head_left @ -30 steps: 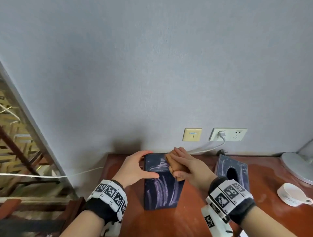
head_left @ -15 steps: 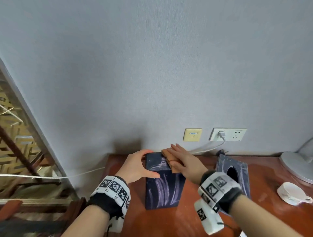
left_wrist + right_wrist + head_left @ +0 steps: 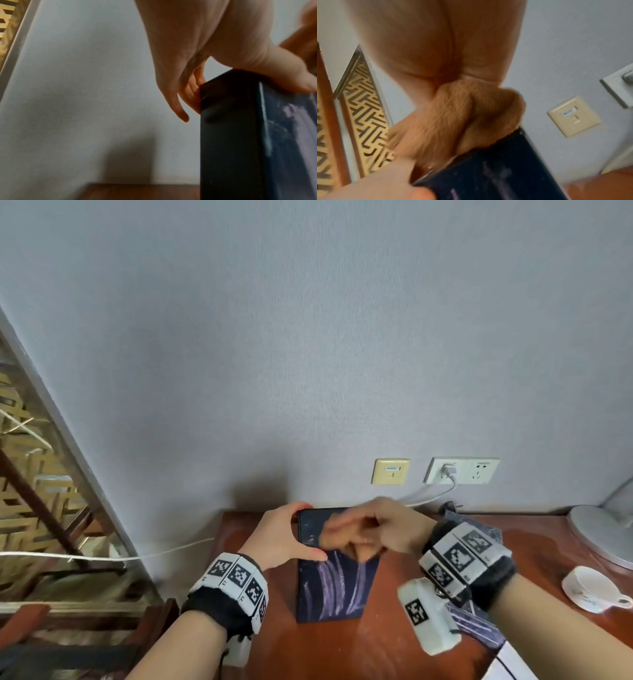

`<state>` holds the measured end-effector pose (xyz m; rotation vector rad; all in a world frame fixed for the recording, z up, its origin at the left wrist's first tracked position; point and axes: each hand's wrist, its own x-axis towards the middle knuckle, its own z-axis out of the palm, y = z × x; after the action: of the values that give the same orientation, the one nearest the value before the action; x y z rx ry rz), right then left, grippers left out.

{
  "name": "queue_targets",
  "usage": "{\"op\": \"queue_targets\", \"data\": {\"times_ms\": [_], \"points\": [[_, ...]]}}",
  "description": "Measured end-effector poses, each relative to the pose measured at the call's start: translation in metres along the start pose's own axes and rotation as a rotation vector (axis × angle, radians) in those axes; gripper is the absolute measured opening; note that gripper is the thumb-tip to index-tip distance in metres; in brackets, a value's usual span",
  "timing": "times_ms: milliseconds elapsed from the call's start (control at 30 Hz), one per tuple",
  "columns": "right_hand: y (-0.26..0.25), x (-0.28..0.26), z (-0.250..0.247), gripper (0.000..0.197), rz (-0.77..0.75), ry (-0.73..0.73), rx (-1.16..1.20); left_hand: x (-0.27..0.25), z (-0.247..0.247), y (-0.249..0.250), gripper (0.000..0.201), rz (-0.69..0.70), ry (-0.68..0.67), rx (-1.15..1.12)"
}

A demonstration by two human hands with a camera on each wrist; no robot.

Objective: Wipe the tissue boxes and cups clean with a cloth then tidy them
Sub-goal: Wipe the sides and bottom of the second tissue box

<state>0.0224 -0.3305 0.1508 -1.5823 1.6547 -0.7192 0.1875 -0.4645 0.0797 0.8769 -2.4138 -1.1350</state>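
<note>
A dark blue tissue box (image 3: 334,587) with pale purple smears stands upright on the wooden table (image 3: 376,655). My left hand (image 3: 287,537) grips its upper left edge, thumb on the front face and fingers (image 3: 192,94) behind. My right hand (image 3: 373,534) holds a folded brown cloth (image 3: 363,553) and presses it on the box top (image 3: 505,169); the cloth (image 3: 462,119) bunches under the palm. A second tissue box (image 3: 479,529) stands behind my right wrist, mostly hidden. A white cup (image 3: 589,589) sits at the right.
The grey wall is close behind the box, with a beige socket (image 3: 390,471) and a white outlet (image 3: 462,470) holding a plug and cable. A grey lamp base (image 3: 599,535) sits far right. The table's left edge (image 3: 222,542) drops to a lattice screen (image 3: 37,501).
My right hand has slid the cloth from the box's right top corner leftward across the top, fingers now pointing left. The left hand and box have stayed put.
</note>
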Motion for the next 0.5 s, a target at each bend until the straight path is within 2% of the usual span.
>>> {"op": "queue_targets", "data": {"times_ms": [67, 100, 167, 200, 267, 333, 500], "points": [[0.004, 0.012, 0.000, 0.038, 0.022, 0.243, -0.050, 0.000, 0.001, 0.000, 0.076, -0.009, -0.009, -0.001], [0.006, 0.018, 0.009, 0.039, 0.030, 0.260, -0.175, 0.000, 0.001, -0.001, 0.076, -0.013, -0.009, -0.005], [0.011, 0.029, 0.038, 0.043, -0.067, 0.189, -0.448, 0.001, 0.000, -0.001, 0.076, -0.006, 0.008, -0.005], [0.012, 0.033, 0.051, 0.044, -0.153, 0.161, -0.501, 0.001, 0.000, -0.001, 0.077, -0.003, 0.012, -0.008], [0.009, 0.034, 0.061, 0.047, -0.254, 0.118, -0.477, 0.002, 0.000, -0.002, 0.094, 0.005, -0.008, -0.025], [0.007, 0.031, 0.055, 0.045, -0.279, 0.106, -0.394, 0.000, -0.001, 0.000, 0.109, 0.013, -0.029, -0.038], [0.006, 0.020, 0.038, 0.046, -0.229, -0.029, -0.353, -0.007, 0.000, 0.001, 0.115, 0.051, -0.069, -0.032]]}}
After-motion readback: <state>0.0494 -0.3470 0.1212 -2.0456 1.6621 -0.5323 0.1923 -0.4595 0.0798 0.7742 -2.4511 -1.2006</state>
